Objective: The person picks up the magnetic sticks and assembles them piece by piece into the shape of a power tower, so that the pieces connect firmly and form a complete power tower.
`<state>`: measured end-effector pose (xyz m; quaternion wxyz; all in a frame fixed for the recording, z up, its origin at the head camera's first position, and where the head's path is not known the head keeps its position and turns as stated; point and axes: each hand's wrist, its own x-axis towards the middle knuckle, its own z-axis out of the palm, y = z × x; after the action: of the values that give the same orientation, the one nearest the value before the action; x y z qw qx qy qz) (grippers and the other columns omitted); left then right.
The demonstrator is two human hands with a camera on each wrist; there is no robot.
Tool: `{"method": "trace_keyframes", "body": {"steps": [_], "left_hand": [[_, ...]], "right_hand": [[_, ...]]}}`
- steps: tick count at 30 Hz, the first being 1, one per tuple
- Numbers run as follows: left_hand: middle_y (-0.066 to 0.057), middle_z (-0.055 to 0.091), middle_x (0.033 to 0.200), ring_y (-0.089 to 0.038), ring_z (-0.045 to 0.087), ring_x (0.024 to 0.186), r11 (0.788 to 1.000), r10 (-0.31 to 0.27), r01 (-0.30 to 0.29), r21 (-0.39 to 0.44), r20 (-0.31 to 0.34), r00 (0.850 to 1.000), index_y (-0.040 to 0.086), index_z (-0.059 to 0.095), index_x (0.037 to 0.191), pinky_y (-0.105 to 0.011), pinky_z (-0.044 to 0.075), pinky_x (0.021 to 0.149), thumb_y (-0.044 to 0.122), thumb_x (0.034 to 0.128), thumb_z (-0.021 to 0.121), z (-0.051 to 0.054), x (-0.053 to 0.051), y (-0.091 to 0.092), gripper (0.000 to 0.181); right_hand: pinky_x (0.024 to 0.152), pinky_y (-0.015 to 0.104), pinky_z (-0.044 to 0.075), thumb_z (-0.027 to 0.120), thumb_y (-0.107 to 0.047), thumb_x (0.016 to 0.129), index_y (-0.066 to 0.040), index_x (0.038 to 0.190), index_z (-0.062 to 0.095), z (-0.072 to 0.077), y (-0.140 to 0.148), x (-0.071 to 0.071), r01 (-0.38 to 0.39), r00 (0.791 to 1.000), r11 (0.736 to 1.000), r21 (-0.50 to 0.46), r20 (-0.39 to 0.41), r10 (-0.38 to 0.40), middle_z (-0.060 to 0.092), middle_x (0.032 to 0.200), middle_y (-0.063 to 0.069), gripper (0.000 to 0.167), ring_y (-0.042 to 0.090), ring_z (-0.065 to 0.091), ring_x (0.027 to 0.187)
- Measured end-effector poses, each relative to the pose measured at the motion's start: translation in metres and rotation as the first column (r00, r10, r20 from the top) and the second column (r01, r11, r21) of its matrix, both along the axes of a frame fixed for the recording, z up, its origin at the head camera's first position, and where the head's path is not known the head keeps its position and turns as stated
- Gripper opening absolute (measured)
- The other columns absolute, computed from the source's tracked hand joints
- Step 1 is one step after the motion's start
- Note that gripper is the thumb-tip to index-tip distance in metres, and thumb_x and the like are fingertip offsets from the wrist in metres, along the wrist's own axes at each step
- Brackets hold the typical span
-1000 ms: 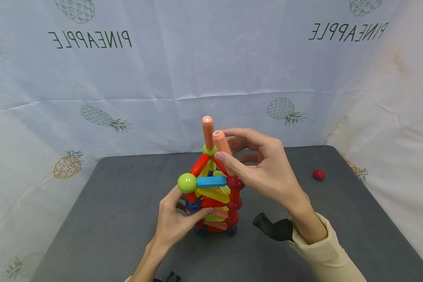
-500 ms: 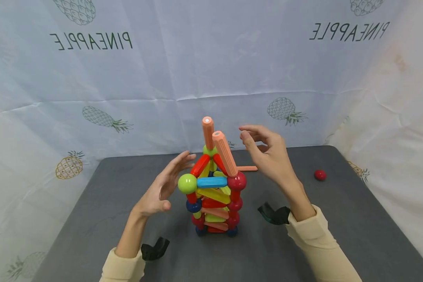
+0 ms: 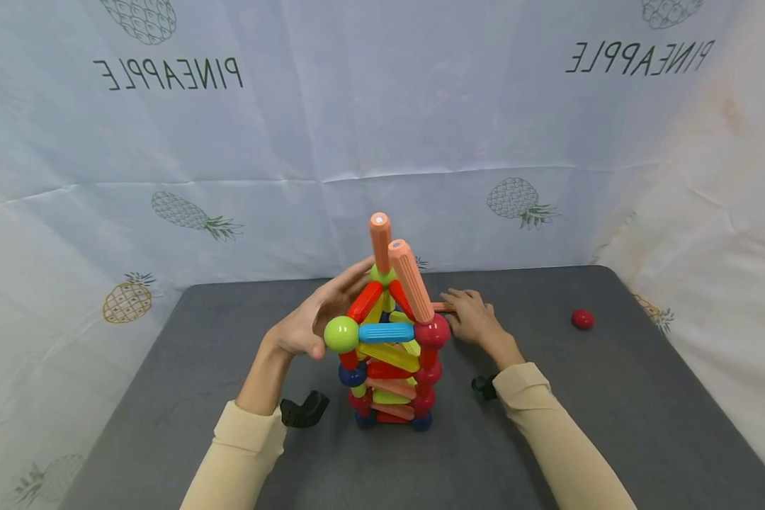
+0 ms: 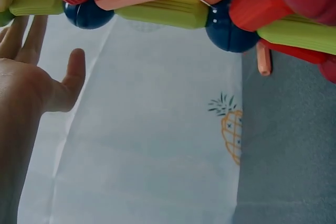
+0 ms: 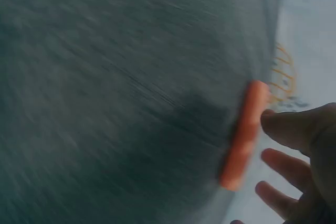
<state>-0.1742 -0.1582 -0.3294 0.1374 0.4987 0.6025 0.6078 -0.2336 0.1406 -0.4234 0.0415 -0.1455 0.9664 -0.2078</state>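
A tower of colored magnetic rods and balls stands mid-table, with a blue rod across its upper front between a lime ball and a red ball. Two peach rods rise from its top: the front rod leans, while the rear rod is nearly upright. My left hand is at the tower's upper left, fingers extended behind it; contact is unclear. Behind and right of the tower, my right hand reaches a loose peach rod on the table, thumb beside it and fingers spread.
A loose red ball lies at the right on the dark grey table. A white pineapple-print cloth hangs behind the table. Black straps hang at both wrists.
My right hand let go of the leaning peach rod, then went down to the loose rod behind the tower. My left hand left the tower's lower side and came back higher up.
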Motion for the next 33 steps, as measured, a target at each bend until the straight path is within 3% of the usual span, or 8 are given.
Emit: {"method": "trace_keyframes", "body": {"steps": [4,10,14,18,22,29,31,33], "left_hand": [[0.003,0.018,0.171,-0.017,0.023,0.157,1.0,-0.027,0.027,0.012,-0.002,1.0,0.007,0.007,0.164,-0.033,0.026,0.127,0.076,0.0792,0.067,0.0,-0.006,0.003,0.125],[0.003,0.029,0.165,-0.015,0.033,0.149,0.998,-0.043,0.041,0.052,0.038,0.998,0.003,0.007,0.163,-0.032,0.037,0.121,0.073,0.0758,0.072,0.002,0.0,0.006,0.13],[0.005,0.035,0.157,-0.013,0.041,0.137,0.993,0.102,-0.105,0.06,0.04,0.994,0.004,0.012,0.162,-0.029,0.043,0.112,0.07,0.0717,0.078,0.003,0.013,0.007,0.13],[0.001,0.04,0.149,-0.014,0.044,0.127,0.943,0.327,-0.327,0.056,0.016,0.945,0.005,0.023,0.156,-0.028,0.045,0.103,0.065,0.0701,0.084,0.004,0.03,0.01,0.121],[-0.008,0.047,0.143,-0.013,0.047,0.123,0.811,0.584,-0.582,0.056,-0.042,0.81,0.007,0.03,0.152,-0.031,0.044,0.094,0.066,0.0687,0.084,0.006,0.051,0.021,0.116],[-0.005,0.062,0.125,-0.012,0.061,0.11,0.415,0.905,-0.906,0.086,-0.14,0.402,0.012,0.038,0.148,-0.037,0.049,0.093,0.047,0.0713,0.092,0.008,0.08,0.053,0.1],[-0.006,0.061,0.125,-0.012,0.06,0.11,0.326,0.935,-0.94,0.096,-0.178,0.306,0.01,0.039,0.147,-0.041,0.041,0.097,0.037,0.0731,0.092,0.008,0.084,0.061,0.095],[-0.008,0.059,0.124,-0.012,0.058,0.108,0.268,0.945,-0.957,0.113,-0.222,0.238,0.007,0.039,0.147,-0.045,0.032,0.093,0.035,0.0744,0.091,0.007,0.086,0.065,0.093]], "right_hand": [[0.103,0.069,0.04,0.068,-0.02,0.097,-0.001,0.143,0.057,-0.012,-0.003,0.001,0.018,1.0,1.0,0.023,0.02,-0.019,0.058,0.14,0.023,0.051,0.046,0.046,0.131],[0.069,0.036,0.048,0.073,-0.012,0.09,-0.001,0.119,0.072,-0.014,-0.008,0.002,0.043,0.998,0.995,-0.086,0.042,-0.04,0.065,0.081,0.01,0.03,0.023,0.056,0.075],[0.061,0.027,0.042,0.072,-0.006,0.091,0.002,0.108,0.072,-0.011,-0.006,0.006,0.034,0.994,0.983,-0.179,0.108,-0.015,0.064,0.078,0.009,0.018,0.017,0.051,0.067],[0.063,0.027,0.051,0.071,-0.005,0.094,0.006,0.118,0.069,0.003,-0.002,0.012,-0.002,0.999,0.937,-0.35,0.038,0.016,0.073,0.098,0.019,0.027,0.02,0.061,0.072],[0.068,0.033,0.057,0.073,-0.008,0.093,0.006,0.127,0.065,0.036,-0.003,0.02,-0.042,0.991,0.875,-0.482,-0.131,-0.025,0.072,0.106,0.024,0.037,0.031,0.068,0.081],[0.078,0.02,0.059,0.077,-0.009,0.091,-0.003,0.136,0.062,0.125,-0.014,0.057,-0.108,0.956,0.695,-0.711,-0.267,-0.124,0.07,0.108,0.019,0.047,0.022,0.07,0.092],[0.078,0.018,0.059,0.077,-0.006,0.09,-0.006,0.137,0.062,0.147,-0.018,0.073,-0.163,0.948,0.637,-0.754,-0.297,-0.11,0.07,0.106,0.015,0.049,0.014,0.069,0.091],[0.078,0.021,0.06,0.077,-0.001,0.088,-0.007,0.138,0.062,0.163,-0.022,0.089,-0.235,0.937,0.592,-0.771,-0.342,-0.073,0.071,0.104,0.013,0.052,0.012,0.07,0.088]]}}
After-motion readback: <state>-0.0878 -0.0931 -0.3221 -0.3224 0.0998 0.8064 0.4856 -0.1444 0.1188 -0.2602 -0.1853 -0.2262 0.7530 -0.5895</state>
